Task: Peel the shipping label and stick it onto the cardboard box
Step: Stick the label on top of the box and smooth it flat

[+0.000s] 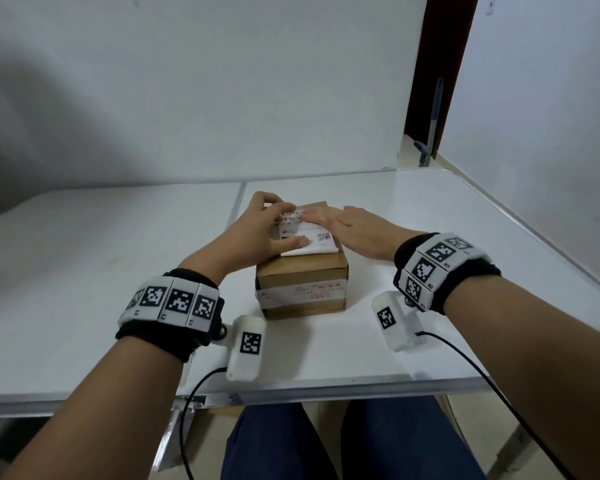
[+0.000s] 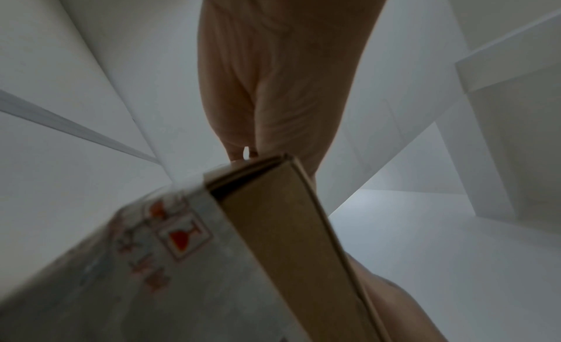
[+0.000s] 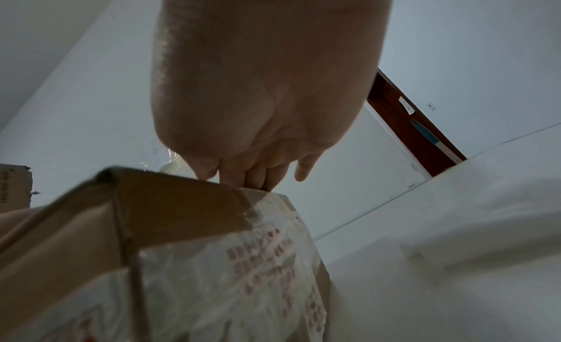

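Observation:
A small brown cardboard box (image 1: 302, 278) with printed white tape round it stands in the middle of the white table (image 1: 430, 216). The white shipping label (image 1: 321, 242) lies on its top, with its left part raised. My left hand (image 1: 284, 226) pinches that raised part, fingers curled over the far edge and thumb on the near side. My right hand (image 1: 321, 218) lies flat with straight fingers on the label's far right part. The left wrist view shows the box corner (image 2: 273, 227) below the palm (image 2: 273, 83). In the right wrist view, fingertips (image 3: 206, 169) touch the box top (image 3: 167, 191).
The table's front edge (image 1: 291, 386) runs just above my knees, and its right edge (image 1: 534, 237) slants away. A seam (image 1: 236, 202) splits the tabletop left of the box. A dark door frame (image 1: 437, 64) and a pole (image 1: 433, 123) stand behind. Another cardboard piece (image 3: 15, 184) shows at left.

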